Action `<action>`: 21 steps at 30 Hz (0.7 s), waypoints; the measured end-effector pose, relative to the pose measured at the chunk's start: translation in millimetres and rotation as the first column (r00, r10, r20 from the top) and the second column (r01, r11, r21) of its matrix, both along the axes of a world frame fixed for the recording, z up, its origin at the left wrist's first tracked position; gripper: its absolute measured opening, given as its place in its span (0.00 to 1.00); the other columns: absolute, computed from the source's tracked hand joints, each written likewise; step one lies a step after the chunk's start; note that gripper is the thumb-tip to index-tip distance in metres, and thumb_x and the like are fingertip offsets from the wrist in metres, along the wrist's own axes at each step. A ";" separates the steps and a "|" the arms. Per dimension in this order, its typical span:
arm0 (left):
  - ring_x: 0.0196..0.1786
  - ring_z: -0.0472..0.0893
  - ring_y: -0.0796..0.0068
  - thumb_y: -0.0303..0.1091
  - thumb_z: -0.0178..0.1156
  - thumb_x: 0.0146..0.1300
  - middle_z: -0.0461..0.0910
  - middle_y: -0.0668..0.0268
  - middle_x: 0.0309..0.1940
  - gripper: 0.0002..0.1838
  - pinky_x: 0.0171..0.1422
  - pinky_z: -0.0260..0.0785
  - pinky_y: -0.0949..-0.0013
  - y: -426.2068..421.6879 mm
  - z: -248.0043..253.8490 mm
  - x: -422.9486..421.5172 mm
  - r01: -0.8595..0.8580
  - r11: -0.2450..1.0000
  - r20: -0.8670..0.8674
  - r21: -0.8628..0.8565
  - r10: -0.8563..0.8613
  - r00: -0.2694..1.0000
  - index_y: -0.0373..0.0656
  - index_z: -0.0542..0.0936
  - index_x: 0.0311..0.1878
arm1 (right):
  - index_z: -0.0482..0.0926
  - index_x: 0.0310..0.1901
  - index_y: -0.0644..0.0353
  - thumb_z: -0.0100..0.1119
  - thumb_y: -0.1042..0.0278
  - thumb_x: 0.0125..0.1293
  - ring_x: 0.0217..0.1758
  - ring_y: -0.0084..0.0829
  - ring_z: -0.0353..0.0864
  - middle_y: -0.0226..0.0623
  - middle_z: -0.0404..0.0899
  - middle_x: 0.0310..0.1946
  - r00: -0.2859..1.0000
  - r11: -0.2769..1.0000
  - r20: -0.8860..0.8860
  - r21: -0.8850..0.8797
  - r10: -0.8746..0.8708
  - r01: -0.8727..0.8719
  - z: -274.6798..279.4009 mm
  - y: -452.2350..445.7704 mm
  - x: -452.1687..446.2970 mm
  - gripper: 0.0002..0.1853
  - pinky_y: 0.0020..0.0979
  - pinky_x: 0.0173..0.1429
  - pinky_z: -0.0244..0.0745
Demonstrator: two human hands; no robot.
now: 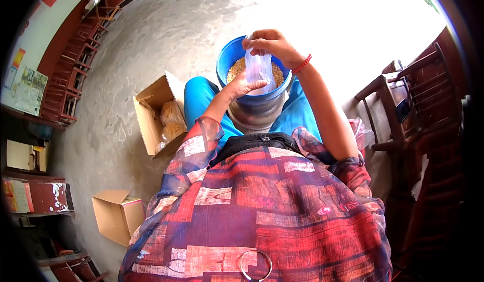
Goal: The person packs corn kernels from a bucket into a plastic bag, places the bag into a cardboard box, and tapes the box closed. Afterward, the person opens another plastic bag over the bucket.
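Filled bags [172,112] lie in the cardboard box [146,118]; loose kernels [236,70] in the blue bucket [223,56] are unbagged. Above it, the plastic bag [259,69] appears empty, its top clamped in the right hand's [271,45] fingers; left hand [242,85] touches it, grip indeterminable

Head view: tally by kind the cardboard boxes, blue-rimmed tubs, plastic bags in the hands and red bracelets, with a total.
Cardboard boxes: 2, the larger box and the smaller box
Blue-rimmed tub: 1
Plastic bag in the hands: 1
Red bracelet: 1
Total: 5
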State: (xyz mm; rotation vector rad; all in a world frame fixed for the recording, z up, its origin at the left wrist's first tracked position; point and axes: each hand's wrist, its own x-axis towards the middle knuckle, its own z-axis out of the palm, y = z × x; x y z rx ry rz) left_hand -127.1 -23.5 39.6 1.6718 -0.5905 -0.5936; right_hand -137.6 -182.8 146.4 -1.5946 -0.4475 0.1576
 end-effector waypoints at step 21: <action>0.36 0.76 0.72 0.36 0.50 0.62 0.77 0.64 0.30 0.09 0.45 0.67 0.69 1.2 -64.8 30.3 -0.457 0.752 -0.309 -0.476 0.344 0.887 0.41 0.74 0.35 | 0.71 0.48 0.56 0.56 0.70 0.49 0.28 0.38 0.79 0.45 0.77 0.24 0.776 0.711 0.537 -0.400 -0.329 0.578 -62.2 -22.1 24.4 0.20 0.35 0.34 0.73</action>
